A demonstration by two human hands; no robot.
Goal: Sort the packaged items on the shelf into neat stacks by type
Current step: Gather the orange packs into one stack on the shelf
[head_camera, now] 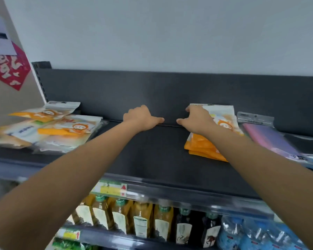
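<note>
Your right hand (199, 119) lies flat, fingers spread, on the orange packet stack (206, 141) at right of the shelf (152, 156). Left hand (140, 117) loosely curled, holds nothing. Square the stack's edges, then fetch the loose orange packets (61, 127) at left.

Both bare arms reach over the dark grey metal shelf (152, 156). The right hand (197, 120) lies flat on the stack of orange-and-white plastic packets (202, 147), thumb out. The left hand (141, 118), loosely curled, rests on bare shelf; beyond it sprawls a loose pile of orange-and-white packets (49, 127). Outside the right hand lies a purple flat pack (267, 138).
</note>
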